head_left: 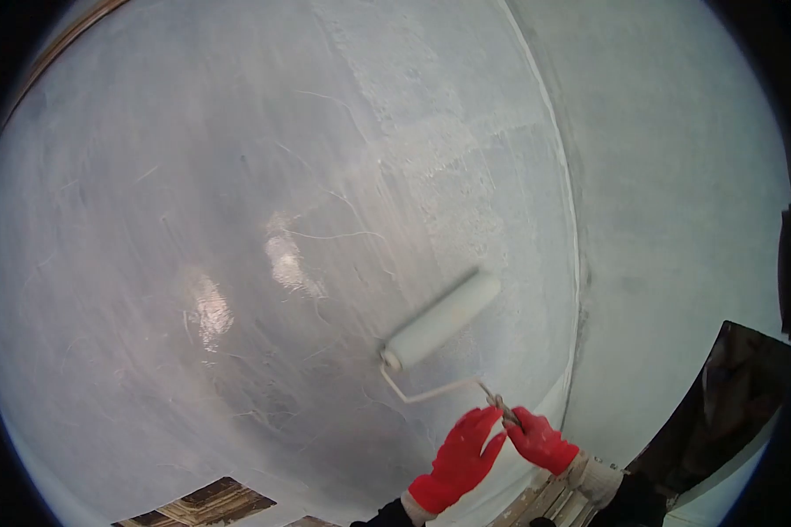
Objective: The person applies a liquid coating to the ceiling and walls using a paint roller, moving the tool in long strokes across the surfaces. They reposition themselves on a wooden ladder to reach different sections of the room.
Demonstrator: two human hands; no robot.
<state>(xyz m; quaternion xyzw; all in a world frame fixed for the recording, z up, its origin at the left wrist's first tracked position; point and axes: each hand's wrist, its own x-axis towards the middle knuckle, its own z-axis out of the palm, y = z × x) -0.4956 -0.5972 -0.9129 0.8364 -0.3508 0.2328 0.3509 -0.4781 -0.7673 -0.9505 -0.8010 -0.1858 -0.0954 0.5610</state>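
A paint roller (pixel 444 321) with a long pale sleeve lies against the grey-white wall (pixel 237 158), angled up to the right. Its bent wire frame (pixel 435 391) runs down to a handle (pixel 504 410). My right hand (pixel 542 442), in a red glove, is closed around that handle. Just left of it is my left hand (pixel 461 458), gloved in red too, its fingers stretched out and thumb apart, fingertips right beside the handle. Wet, shiny patches (pixel 286 255) and streaks show on the wall left of the roller.
A white vertical seam (pixel 573 228) divides the streaked wall from a smoother pale green-grey surface (pixel 677 176). At the right stands a dark, glossy panel (pixel 721 404). Brown moulding (pixel 206 505) shows at the lower left, more wooden trim (pixel 549 503) below my hands.
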